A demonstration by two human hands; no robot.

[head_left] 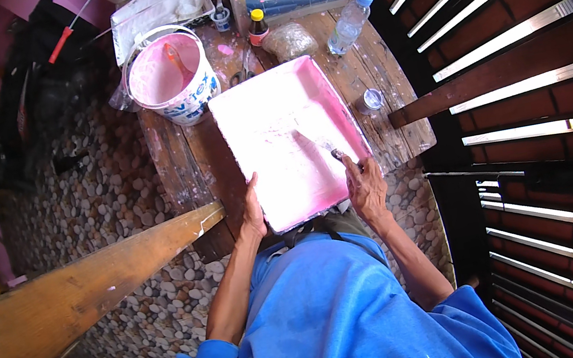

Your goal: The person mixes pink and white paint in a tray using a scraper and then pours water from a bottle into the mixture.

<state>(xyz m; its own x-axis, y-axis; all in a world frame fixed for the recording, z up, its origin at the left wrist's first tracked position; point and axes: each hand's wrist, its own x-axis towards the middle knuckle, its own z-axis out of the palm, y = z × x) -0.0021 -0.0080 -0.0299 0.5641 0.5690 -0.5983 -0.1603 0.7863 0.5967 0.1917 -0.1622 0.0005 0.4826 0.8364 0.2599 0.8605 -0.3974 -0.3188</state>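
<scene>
Left hand (254, 211): you grip the pink paint tray (287, 140) at its near-left rim.
Right hand (366, 184): you hold a paintbrush (323, 148) in it.
Risk: a hard stroke may tip the tray off the surface (396, 106).

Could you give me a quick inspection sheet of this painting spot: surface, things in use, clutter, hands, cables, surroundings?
Surface: worn wooden table, paint-splashed.
Job's things: pink paint tray; brush resting in it.
Clutter: bucket of pink paint, water bottle, small dark bottle, white tray, scissors.
Hands: left hand grips the tray's near edge; right hand holds the brush.
Cables: nothing seen.
Surroundings: pebble floor, wooden beam, brick wall with slats.
</scene>
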